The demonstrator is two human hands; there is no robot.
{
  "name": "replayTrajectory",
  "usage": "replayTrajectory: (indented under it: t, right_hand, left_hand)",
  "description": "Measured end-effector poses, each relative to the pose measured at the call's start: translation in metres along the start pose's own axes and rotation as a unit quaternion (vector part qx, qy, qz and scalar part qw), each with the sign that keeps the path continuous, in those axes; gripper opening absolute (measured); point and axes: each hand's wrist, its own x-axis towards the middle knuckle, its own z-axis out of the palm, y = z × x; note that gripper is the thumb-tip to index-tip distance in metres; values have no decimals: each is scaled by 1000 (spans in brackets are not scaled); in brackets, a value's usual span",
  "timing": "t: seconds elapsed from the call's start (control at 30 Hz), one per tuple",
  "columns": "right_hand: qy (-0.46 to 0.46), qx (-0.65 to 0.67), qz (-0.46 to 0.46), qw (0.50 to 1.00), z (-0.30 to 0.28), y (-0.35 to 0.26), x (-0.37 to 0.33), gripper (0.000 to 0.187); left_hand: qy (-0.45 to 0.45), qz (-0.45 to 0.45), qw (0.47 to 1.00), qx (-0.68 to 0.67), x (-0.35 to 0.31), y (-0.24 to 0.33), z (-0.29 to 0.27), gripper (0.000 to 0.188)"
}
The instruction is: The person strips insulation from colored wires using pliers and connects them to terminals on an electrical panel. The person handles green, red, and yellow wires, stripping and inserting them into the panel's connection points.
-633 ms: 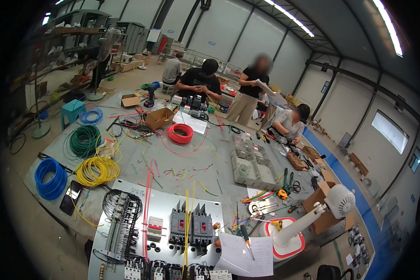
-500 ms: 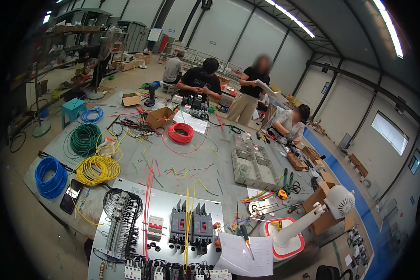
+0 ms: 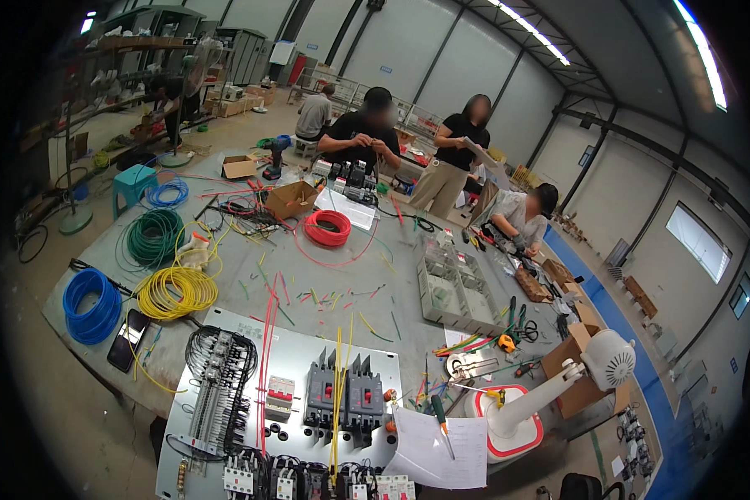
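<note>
Neither my left hand nor my right hand shows in the head view. Nearest to me lies a metal mounting plate carrying electrical parts. On it sit a pair of dark grey circuit breakers, a small white breaker with a red switch and a long terminal strip with black wires. Red wires and yellow wires run upright across the plate. A row of white contactors lines its near edge, partly cut off. A screwdriver lies on a paper sheet at the plate's right.
Wire coils lie leftward: blue, yellow, green, and red farther back. A phone rests by the edge. Rightward stand a grey divided bin and a white fan. Co-workers are beyond the table.
My view has shifted slightly, so the table things sit a little differently in the picture. The co-worker across the table has lifted their head and hands. The plate's parts look unchanged.
</note>
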Motion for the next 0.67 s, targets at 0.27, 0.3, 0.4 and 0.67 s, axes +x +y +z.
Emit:
replayTrajectory:
  t: [0.27,0.3,0.4,0.67]
  right_hand:
    - [24,-36,-41,998,-6,9,-3,13]
    - [34,-42,-51,997,-8,14,-4,13]
    - [115,-124,-65,983,-4,20,-6,10]
    - [186,-189,60,962,-26,42,1,44]
  left_hand:
    - [11,10,1000,-11,5,-2,3,21]
    - [8,7,1000,-2,6,-3,3,21]
    - [22,-12,999,24,6,-6,4,21]
    - [59,-153,986,44,1,-25,4,23]
